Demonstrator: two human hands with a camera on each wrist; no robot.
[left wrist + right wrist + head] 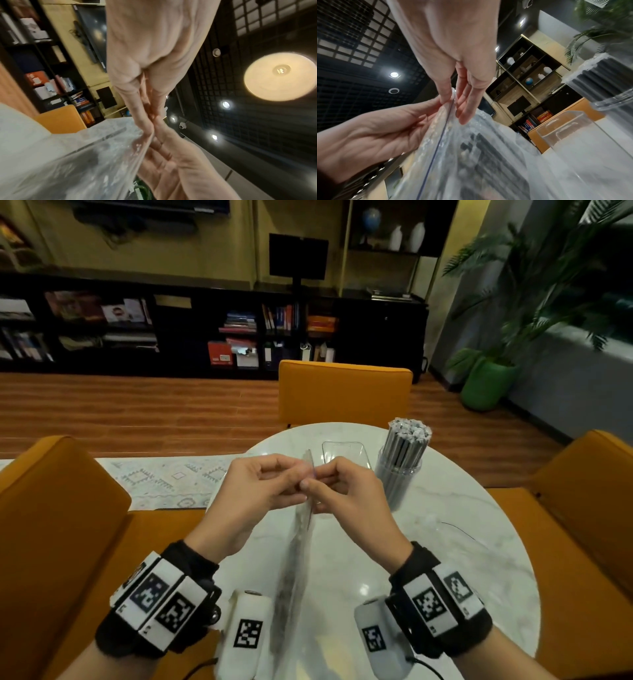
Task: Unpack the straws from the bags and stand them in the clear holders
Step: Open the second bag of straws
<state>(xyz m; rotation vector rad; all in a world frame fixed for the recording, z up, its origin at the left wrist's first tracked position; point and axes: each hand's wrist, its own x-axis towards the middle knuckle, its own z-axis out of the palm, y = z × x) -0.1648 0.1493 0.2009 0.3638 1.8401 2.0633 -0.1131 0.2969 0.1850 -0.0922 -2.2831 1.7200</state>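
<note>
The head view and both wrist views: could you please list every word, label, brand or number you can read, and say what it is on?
No text can be read.
Wristband tags: black-and-white square code patterns only, no letters.
Book spines on the shelf: too small and blurred.
Red box: white label, illegible.
Clear bag of straws: a blue seal line, no print legible.

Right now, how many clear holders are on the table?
2. An empty holder stands just beyond the hands, partly hidden behind the right hand. A round holder to its right is packed with straws. None other shows.
</note>
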